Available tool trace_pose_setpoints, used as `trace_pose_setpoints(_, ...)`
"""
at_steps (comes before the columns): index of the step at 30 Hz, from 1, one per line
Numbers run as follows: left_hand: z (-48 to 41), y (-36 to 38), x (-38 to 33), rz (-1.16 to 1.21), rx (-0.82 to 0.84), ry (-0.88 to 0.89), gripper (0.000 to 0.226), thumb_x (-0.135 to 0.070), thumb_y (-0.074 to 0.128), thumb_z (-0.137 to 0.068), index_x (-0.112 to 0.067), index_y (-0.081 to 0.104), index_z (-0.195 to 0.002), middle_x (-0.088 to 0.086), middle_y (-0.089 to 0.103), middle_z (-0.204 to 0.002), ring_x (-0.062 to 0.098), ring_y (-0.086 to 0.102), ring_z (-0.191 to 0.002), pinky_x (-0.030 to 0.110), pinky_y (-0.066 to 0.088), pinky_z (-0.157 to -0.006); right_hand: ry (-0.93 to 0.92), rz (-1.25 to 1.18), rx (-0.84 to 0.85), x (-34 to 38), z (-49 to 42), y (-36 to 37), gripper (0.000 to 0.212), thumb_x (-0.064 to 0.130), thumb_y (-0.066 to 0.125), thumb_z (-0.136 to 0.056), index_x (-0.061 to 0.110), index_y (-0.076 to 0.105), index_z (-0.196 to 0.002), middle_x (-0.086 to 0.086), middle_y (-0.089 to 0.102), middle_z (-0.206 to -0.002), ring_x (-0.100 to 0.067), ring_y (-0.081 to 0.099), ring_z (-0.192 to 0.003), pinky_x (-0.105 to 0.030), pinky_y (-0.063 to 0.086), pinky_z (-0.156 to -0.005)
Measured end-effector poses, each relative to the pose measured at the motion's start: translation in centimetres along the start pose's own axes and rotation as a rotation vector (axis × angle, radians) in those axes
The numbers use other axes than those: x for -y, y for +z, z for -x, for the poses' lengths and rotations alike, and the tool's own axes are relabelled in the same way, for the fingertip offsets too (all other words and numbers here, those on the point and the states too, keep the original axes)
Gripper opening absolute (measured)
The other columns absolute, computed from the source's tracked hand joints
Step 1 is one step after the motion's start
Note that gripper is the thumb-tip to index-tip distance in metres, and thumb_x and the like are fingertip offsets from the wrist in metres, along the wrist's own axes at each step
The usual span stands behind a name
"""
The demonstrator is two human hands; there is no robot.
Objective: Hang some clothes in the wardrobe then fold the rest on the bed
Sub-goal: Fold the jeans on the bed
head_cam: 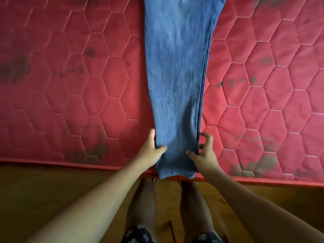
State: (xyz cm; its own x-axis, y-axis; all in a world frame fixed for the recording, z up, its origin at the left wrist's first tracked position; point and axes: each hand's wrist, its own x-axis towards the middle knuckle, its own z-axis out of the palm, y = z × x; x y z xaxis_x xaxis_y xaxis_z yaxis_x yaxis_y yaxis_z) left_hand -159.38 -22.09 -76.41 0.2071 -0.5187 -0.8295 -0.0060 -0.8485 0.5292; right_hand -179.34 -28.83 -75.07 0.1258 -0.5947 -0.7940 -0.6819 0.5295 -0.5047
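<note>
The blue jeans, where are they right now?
In the head view, the blue jeans lie down the middle of the red mattress, hem overhanging its near edge, with the left hand and right hand at either side.

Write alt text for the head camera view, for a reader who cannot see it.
Seen from above, blue jeans lie lengthwise on a stained red quilted mattress, legs stacked, the hem overhanging the near edge. The left hand and right hand grip either side of the leg near the hem. Bare legs and a wooden floor show below.

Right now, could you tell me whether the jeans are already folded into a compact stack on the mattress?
No, the jeans lie stretched out full length across the mattress.
</note>
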Motion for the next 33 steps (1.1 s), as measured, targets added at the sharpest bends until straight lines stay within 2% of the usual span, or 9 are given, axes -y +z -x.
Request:
trace_pose_setpoints(3,1.0,-0.4,-0.1,-0.075,0.099,-0.100,0.034,-0.025,0.073,-0.081,-0.022,0.065,-0.114,-0.007,0.073,-0.109,0.014,0.068,-0.106,0.039,0.054,-0.097,-0.007,-0.002,-0.026,-0.1,1.0,-0.4,0.055,0.016,0.072,-0.088,0.035,0.038,-0.126,-0.005,0.067,-0.094,-0.024,0.067,-0.081,-0.043,0.057,-0.075)
trace_pose_setpoints(6,2.0,-0.4,-1.4,0.237,0.092,-0.129,0.018,-0.009,0.070,-0.089,-0.006,0.069,-0.107,0.009,0.076,-0.105,0.024,0.072,-0.102,0.039,0.056,-0.095,-0.014,-0.048,-0.041,0.5,1.4,-1.0,0.037,0.027,0.072,-0.090,0.036,0.043,-0.112,0.002,0.067,-0.097,-0.022,0.068,-0.082,-0.045,0.059,-0.074)
trace_pose_setpoints(12,3.9,0.2,-1.1,0.236,0.249,-0.164,0.009,-0.021,0.065,-0.095,-0.016,0.070,-0.101,-0.010,0.077,-0.093,-0.003,0.071,-0.083,0.021,0.048,-0.087,0.106,-0.193,0.049,-1.6,3.3,0.1,0.037,0.055,0.076,-0.075,0.033,0.052,-0.093,-0.008,0.068,-0.090,-0.028,0.069,-0.075,-0.049,0.061,-0.067)
trace_pose_setpoints(17,4.8,-0.1,1.1,0.058,0.297,-0.207,0.030,-0.043,0.072,-0.081,-0.022,0.070,-0.103,-0.005,0.074,-0.108,0.011,0.067,-0.105,0.035,0.040,-0.113,0.168,-0.451,0.018,-3.4,4.9,0.9,0.029,0.037,0.077,-0.085,0.019,0.060,-0.100,-0.009,0.071,-0.086,-0.023,0.065,-0.076,-0.044,0.055,-0.069)
trace_pose_setpoints(20,4.9,-0.8,1.7,-0.151,0.381,-0.221,0.023,-0.050,0.069,-0.087,-0.031,0.069,-0.100,-0.012,0.073,-0.108,0.006,0.065,-0.106,0.029,0.042,-0.107,0.150,-0.478,0.106,-3.2,5.6,1.0,0.013,0.022,0.071,-0.095,0.012,0.064,-0.100,-0.010,0.073,-0.088,-0.020,0.069,-0.079,-0.035,0.056,-0.066)
trace_pose_setpoints(23,4.6,-1.0,2.1,-0.042,0.360,-0.187,0.030,-0.046,0.065,-0.091,-0.022,0.072,-0.109,-0.006,0.075,-0.112,0.010,0.068,-0.110,0.028,0.043,-0.102,0.179,-0.379,0.153,-3.0,6.0,1.1,0.033,0.026,0.070,-0.096,0.007,0.062,-0.070,0.000,0.060,-0.063,-0.010,0.056,-0.056,-0.020,0.043,-0.051)
trace_pose_setpoints(27,3.8,-0.2,1.9,0.232,0.266,-0.243,0.028,-0.030,0.061,-0.098,-0.010,0.068,-0.115,0.000,0.072,-0.116,0.011,0.068,-0.106,0.025,0.046,-0.095,0.179,-0.173,0.152,-3.9,5.6,1.3,0.038,0.034,0.073,-0.093,0.007,0.058,-0.070,-0.008,0.045,-0.066,-0.016,0.042,-0.062,-0.028,0.031,-0.053)
trace_pose_setpoints(30,3.5,0.5,3.1,0.075,0.217,-0.280,0.018,-0.031,0.066,-0.096,-0.016,0.063,-0.105,-0.006,0.066,-0.114,0.010,0.057,-0.114,0.028,0.038,-0.106,0.194,-0.141,0.137,-4.9,5.3,1.4,0.034,0.026,0.070,-0.095,0.007,0.060,-0.068,-0.009,0.048,-0.065,-0.018,0.045,-0.061,-0.027,0.035,-0.053)
trace_pose_setpoints(33,4.3,1.1,4.3,0.031,0.091,-0.207,0.010,-0.026,0.076,-0.089,-0.021,0.068,-0.092,-0.003,0.074,-0.101,0.014,0.069,-0.099,0.029,0.052,-0.092,0.149,-0.157,0.073,-5.5,5.4,1.2,0.016,0.013,0.072,-0.091,0.002,0.065,-0.081,-0.006,0.063,-0.070,-0.019,0.058,-0.067,-0.030,0.046,-0.061)
